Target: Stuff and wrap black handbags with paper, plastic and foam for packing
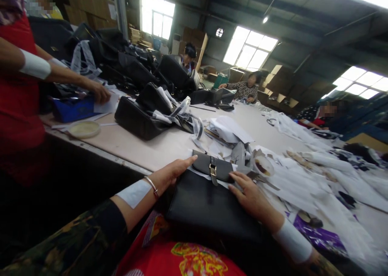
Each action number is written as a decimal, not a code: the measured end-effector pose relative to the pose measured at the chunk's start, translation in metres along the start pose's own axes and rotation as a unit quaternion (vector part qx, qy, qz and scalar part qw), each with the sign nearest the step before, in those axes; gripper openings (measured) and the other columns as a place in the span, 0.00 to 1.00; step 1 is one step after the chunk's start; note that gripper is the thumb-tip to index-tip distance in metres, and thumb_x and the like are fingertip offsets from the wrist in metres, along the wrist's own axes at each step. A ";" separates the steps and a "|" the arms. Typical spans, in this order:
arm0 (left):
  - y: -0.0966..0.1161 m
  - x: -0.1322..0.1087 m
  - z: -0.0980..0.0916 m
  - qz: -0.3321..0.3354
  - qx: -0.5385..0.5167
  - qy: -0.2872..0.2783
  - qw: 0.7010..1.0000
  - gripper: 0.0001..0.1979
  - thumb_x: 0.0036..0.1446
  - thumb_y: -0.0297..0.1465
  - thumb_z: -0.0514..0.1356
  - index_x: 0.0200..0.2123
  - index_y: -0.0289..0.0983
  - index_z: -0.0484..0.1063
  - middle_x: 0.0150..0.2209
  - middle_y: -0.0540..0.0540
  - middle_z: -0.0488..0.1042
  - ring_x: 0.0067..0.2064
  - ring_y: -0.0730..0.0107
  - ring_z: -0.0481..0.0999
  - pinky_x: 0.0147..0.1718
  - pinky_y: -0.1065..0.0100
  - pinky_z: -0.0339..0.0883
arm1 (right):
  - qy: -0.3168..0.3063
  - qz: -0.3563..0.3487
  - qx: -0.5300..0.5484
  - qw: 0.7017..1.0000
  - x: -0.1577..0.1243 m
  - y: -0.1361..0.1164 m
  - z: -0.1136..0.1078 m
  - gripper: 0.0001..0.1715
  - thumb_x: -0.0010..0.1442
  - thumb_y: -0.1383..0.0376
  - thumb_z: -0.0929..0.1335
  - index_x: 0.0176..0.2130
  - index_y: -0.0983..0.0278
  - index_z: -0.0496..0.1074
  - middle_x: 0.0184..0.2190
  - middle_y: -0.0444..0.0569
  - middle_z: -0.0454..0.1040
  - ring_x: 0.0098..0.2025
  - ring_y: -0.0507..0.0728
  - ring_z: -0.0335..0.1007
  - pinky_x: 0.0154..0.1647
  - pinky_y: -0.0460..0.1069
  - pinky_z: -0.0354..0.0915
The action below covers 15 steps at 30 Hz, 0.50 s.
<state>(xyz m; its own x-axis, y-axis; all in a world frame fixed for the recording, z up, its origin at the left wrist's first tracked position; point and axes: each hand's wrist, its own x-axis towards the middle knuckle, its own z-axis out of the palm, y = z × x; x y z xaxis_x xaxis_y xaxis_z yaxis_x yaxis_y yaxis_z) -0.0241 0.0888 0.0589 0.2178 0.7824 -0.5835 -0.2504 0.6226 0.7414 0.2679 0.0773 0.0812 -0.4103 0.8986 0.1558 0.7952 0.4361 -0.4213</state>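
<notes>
A black handbag leans at the table's near edge, close to my red apron. Across its top lies a flap with a strap and a gold buckle, and white paper shows beneath the flap. My left hand grips the bag's upper left side, its thumb along the flap's left end; its other fingers are mostly hidden. On the other side, my right hand holds the upper right edge, fingertips at the flap's right corner.
Another black bag with wrapped straps lies ahead to the left, near a round shallow dish. Paper scraps and white plastic wrapping spread rightward. At left a co-worker's hand touches white paper. More bags are piled behind.
</notes>
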 end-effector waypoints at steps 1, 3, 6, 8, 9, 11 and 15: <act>0.002 0.003 0.002 -0.010 0.005 0.004 1.000 0.28 0.46 0.53 0.68 0.37 0.33 0.76 0.33 0.39 0.82 0.31 0.57 0.81 0.27 0.64 0.74 | -0.009 0.003 0.004 1.000 -0.005 0.001 0.004 0.25 0.63 0.57 0.66 0.56 0.64 0.73 0.59 0.59 0.68 0.62 0.66 0.64 0.66 0.63 0.60; 0.006 0.007 0.005 -0.018 0.023 0.012 1.000 0.27 0.43 0.50 0.71 0.37 0.32 0.76 0.33 0.39 0.82 0.29 0.58 0.81 0.27 0.65 0.75 | -0.008 0.005 0.010 1.000 -0.013 0.001 0.013 0.26 0.63 0.59 0.66 0.57 0.65 0.72 0.61 0.60 0.66 0.64 0.66 0.61 0.67 0.63 0.58; 0.011 0.002 0.009 -0.017 0.053 -0.005 0.998 0.25 0.43 0.46 0.72 0.37 0.31 0.77 0.34 0.37 0.82 0.29 0.58 0.81 0.29 0.64 0.76 | 0.032 0.003 0.022 0.999 -0.023 -0.001 0.025 0.27 0.61 0.62 0.67 0.59 0.66 0.70 0.62 0.61 0.65 0.65 0.66 0.59 0.68 0.64 0.57; 0.011 -0.007 0.012 -0.030 0.051 -0.030 0.998 0.24 0.45 0.45 0.70 0.38 0.31 0.77 0.36 0.36 0.83 0.30 0.58 0.82 0.32 0.63 0.77 | 0.058 -0.002 0.036 0.998 -0.029 -0.002 0.031 0.28 0.60 0.64 0.68 0.59 0.64 0.70 0.62 0.60 0.64 0.66 0.67 0.57 0.69 0.65 0.55; 0.010 -0.011 0.013 -0.045 0.034 -0.046 0.997 0.23 0.46 0.44 0.70 0.39 0.31 0.78 0.37 0.36 0.83 0.31 0.58 0.82 0.34 0.62 0.78 | 0.070 -0.003 0.045 0.997 -0.032 -0.001 0.034 0.29 0.59 0.65 0.68 0.60 0.63 0.70 0.63 0.60 0.64 0.67 0.67 0.56 0.69 0.65 0.55; 0.004 -0.021 0.014 -0.062 -0.010 -0.078 0.995 0.23 0.47 0.43 0.69 0.40 0.31 0.78 0.38 0.36 0.83 0.33 0.56 0.83 0.38 0.61 0.78 | 0.086 -0.005 0.070 0.994 -0.038 0.002 0.039 0.31 0.58 0.66 0.68 0.61 0.61 0.69 0.65 0.58 0.62 0.68 0.67 0.55 0.69 0.65 0.54; -0.009 -0.039 0.020 -0.052 -0.059 -0.119 0.990 0.23 0.49 0.44 0.68 0.41 0.31 0.78 0.38 0.36 0.83 0.38 0.51 0.83 0.45 0.58 0.76 | 0.091 -0.009 0.124 0.988 -0.047 0.007 0.044 0.36 0.57 0.69 0.68 0.64 0.59 0.65 0.68 0.56 0.58 0.70 0.66 0.52 0.69 0.65 0.53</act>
<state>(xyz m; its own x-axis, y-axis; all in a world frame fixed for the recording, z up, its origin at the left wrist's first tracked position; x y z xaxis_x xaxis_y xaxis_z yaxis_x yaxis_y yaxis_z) -0.0115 0.0525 0.0812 0.4602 0.6970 -0.5500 -0.3202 0.7081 0.6294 0.2731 0.0358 0.0318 -0.3191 0.8942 0.3141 0.6449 0.4477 -0.6194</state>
